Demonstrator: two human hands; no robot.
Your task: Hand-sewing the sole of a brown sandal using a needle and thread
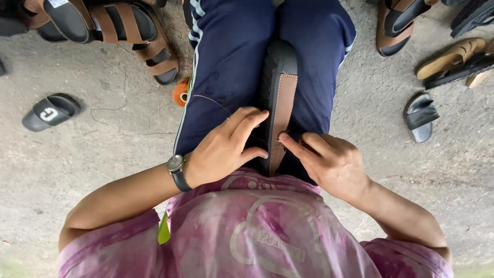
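a black slide sandal (50, 111) lies on the concrete floor (103, 154) toward its left edge, with brown strapped sandals (136, 36) near the top left corner. an orange thread spool (180, 91) sits just beside the person's left leg. the left hand (224, 149), a wristwatch (176, 169) on its wrist, lies partly curled on the black sole (278, 67), fingers pressing its left edge, apparently to steady it. the sole stands clamped between the knees in blue trousers (231, 51), which looks like a way to free both hands. a brown leather strap (283, 113) runs down its middle. the right hand (329, 159) pinches narrowly at the strap's edge; whether it holds a needle is too small to tell. a thin thread (211, 100) crosses the trousers. more sandals (453, 59) lie at the right edge, some cut off. the sole's lower end is hidden behind the pink shirt (257, 231)
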